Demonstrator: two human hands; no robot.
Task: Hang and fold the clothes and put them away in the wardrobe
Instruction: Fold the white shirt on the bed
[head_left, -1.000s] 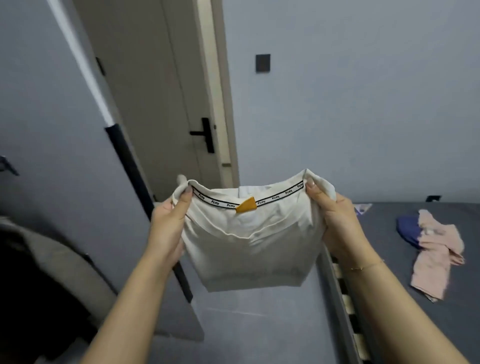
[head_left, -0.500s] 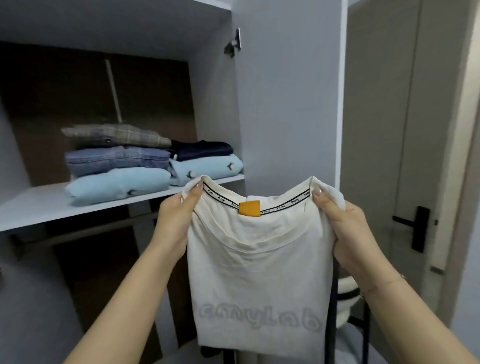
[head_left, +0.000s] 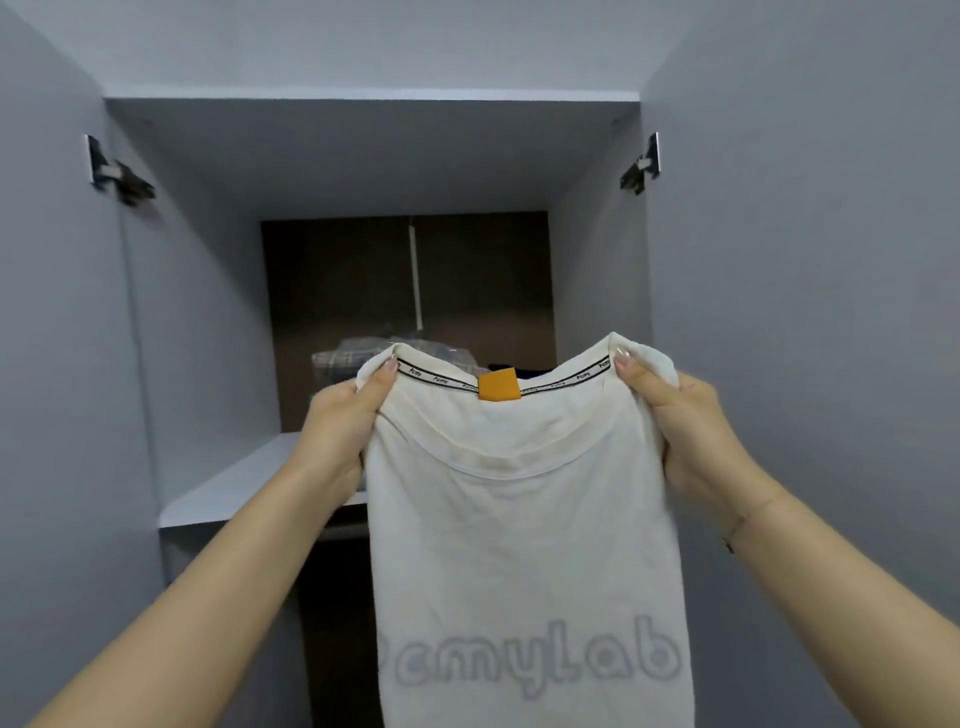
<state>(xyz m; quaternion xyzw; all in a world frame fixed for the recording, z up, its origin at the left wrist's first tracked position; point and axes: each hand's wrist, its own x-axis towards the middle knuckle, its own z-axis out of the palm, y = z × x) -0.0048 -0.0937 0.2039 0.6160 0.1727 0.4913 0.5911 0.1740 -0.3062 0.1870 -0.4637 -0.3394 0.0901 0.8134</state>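
The cream cotton T-shirt (head_left: 524, 519) hangs lengthwise, collar up with its orange neck tag (head_left: 498, 384) facing the camera, held in front of the open grey wardrobe (head_left: 208, 312). Behind its collar, folded clothes (head_left: 353, 358) lie on the grey shelf (head_left: 244, 483), near its back edge. The left hand (head_left: 337, 426) and right hand (head_left: 691, 431) are raised at either side, each pinching a collar corner between thumb and curled fingers.
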